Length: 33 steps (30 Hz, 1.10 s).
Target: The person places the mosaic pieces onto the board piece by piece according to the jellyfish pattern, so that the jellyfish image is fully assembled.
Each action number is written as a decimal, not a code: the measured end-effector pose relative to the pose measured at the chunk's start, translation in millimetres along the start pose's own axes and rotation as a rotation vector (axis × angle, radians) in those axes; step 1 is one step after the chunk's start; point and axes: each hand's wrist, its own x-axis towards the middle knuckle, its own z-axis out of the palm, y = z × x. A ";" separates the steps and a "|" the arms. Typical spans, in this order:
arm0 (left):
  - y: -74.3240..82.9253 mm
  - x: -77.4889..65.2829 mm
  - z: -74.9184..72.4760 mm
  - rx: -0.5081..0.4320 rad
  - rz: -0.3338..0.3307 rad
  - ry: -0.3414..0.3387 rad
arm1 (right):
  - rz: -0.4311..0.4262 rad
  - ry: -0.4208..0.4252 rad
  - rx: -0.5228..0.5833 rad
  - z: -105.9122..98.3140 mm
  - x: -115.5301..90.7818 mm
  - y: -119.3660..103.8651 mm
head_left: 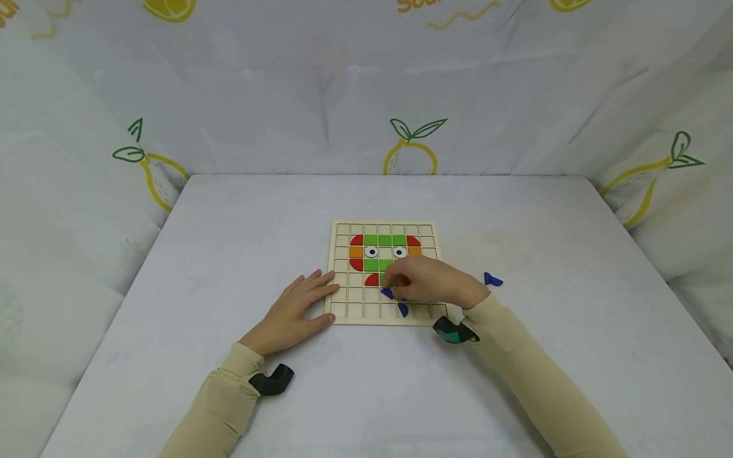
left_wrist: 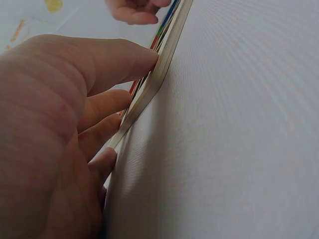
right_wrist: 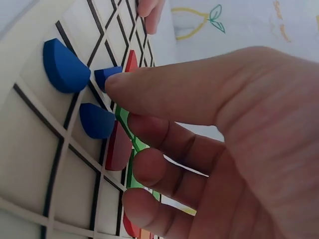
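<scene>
A square wooden grid board [head_left: 355,312] lies on the table, with red, green and orange pieces and two eye pieces [head_left: 371,252] set in its squares. My left hand [head_left: 294,315] rests at the board's left edge, fingers extended; its thumb touches the rim in the left wrist view. Over the board's lower middle, my right hand [head_left: 429,280] has curled fingers, with thumb and index at a blue quarter-round piece [right_wrist: 103,75], which they seem to pinch. Two more blue pieces, one nearer the rim [right_wrist: 65,67] and one beside a red piece [right_wrist: 97,122], lie on the grid.
Two more blue pieces [head_left: 492,280] lie on the white tabletop [head_left: 544,254], right of the board. A white cloth [head_left: 258,95] printed with lemons hangs behind and at both sides. Each wrist carries a dark camera, such as the left one [head_left: 272,380].
</scene>
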 end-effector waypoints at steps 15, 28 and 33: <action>1.3 -0.9 -1.4 -0.006 0.006 0.006 | 0.033 -0.014 -0.020 6.5 2.8 -5.4; 3.3 0.4 -1.5 -0.010 -0.003 0.002 | 0.042 0.062 -0.031 -13.4 -15.8 -5.1; 3.6 -0.3 -1.5 -0.011 -0.015 -0.005 | 0.050 0.120 -0.039 -29.1 -35.7 3.9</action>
